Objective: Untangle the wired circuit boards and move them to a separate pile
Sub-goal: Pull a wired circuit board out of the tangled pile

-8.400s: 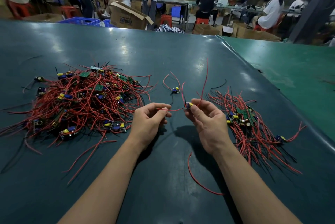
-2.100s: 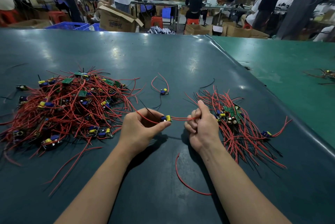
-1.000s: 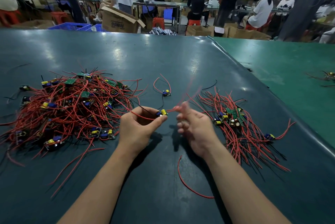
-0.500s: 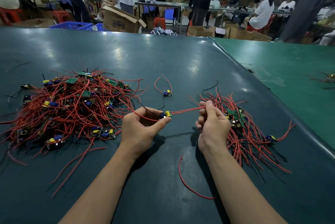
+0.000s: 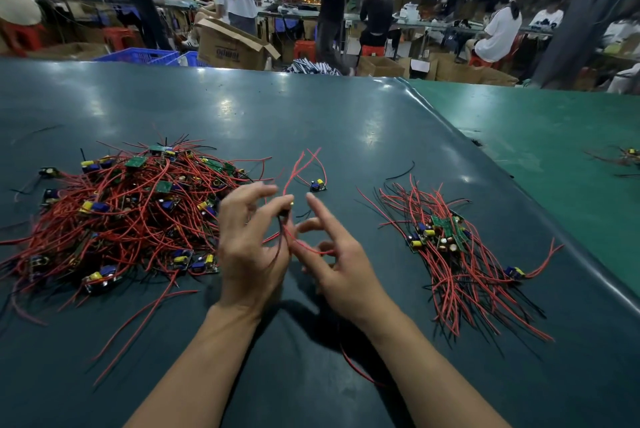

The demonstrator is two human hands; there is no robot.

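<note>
Between the tangled pile at the left and the sorted pile (image 5: pixel 446 247) at the right, both hands (image 5: pixel 249 240) pinch one small circuit board's red wires (image 5: pixel 294 168), other fingers spread, likely straightening them before placing rightward.

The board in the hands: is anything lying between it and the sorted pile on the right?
Nothing visible does. Between the held board and the sorted pile lies only bare mat. The lone board sits farther back, off that path.
</note>
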